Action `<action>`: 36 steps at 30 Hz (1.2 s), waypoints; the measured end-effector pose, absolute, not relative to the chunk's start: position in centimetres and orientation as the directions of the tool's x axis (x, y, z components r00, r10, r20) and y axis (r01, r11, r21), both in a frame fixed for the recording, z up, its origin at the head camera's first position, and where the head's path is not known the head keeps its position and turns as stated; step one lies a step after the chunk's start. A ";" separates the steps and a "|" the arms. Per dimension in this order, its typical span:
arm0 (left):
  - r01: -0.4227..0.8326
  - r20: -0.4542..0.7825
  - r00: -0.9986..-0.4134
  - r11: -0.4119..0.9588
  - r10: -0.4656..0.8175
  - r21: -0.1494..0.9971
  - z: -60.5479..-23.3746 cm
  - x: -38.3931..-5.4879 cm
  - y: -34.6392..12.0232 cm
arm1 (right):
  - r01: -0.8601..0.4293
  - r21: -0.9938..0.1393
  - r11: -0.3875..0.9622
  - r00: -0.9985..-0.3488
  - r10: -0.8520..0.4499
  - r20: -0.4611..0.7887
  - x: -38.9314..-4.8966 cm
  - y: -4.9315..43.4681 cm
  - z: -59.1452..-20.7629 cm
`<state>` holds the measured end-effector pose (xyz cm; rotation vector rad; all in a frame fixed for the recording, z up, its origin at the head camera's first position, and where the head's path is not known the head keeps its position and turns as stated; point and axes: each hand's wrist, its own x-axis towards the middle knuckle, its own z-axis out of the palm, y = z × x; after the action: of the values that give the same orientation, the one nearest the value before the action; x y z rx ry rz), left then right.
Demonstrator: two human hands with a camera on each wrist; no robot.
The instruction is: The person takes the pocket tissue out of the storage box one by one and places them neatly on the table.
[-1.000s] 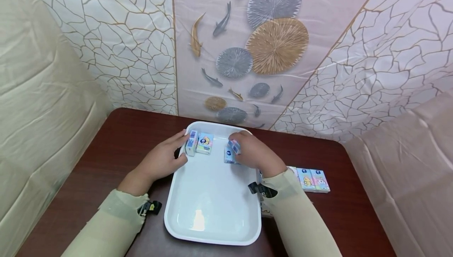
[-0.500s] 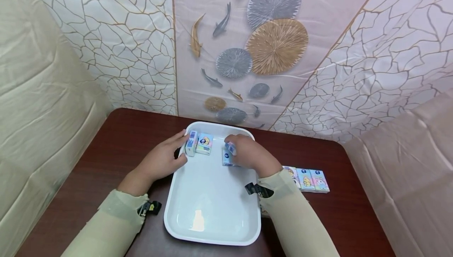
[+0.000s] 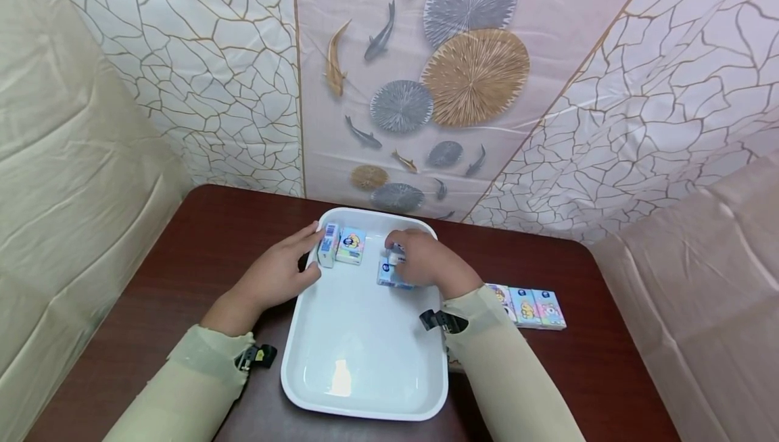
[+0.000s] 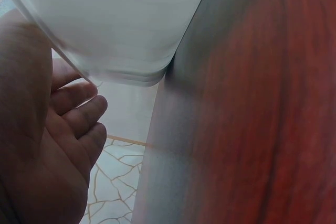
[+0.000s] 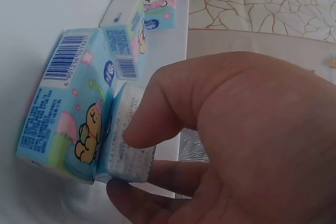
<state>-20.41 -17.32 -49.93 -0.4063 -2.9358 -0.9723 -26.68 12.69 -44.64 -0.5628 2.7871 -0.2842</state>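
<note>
My right hand (image 3: 429, 263) pinches a small tissue pack (image 5: 123, 163) between thumb and fingers, its white printed side showing. The held pack touches a blue tissue pack (image 5: 65, 111) that lies in the white tray (image 3: 365, 413). Toward the tray's far left are two more packs: one stands on edge (image 3: 328, 244) against the left wall, and beside it one lies flat with a yellow cartoon (image 3: 351, 246). At the left rim rests my left hand (image 3: 274, 276), thumb and fingers spread along it; in the left wrist view its fingers (image 4: 86, 116) are loosely bent beside the tray.
Right of the tray, a row of tissue packs (image 3: 535, 308) lies on the dark red table (image 3: 599, 354), partly hidden by my right sleeve (image 3: 502, 361). Patterned cloth (image 3: 341, 178) hangs behind the table's far edge, and plain cloth stands at both sides.
My right hand has shifted slightly left with the held pack, which has turned to show its white side. The blue pack beneath has slid left and a little nearer. My left hand stays put.
</note>
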 end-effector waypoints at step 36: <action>0.243 0.094 -0.968 0.773 0.232 0.586 -49.9 -20.4 -17.2 | -0.483 -0.330 0.811 -0.813 -0.556 -0.176 -23.0 13.2 -43.1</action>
<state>-20.37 -17.20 -49.88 -0.3943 -2.9423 -0.9764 -23.04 13.23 -43.09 -0.7994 2.7326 -0.3951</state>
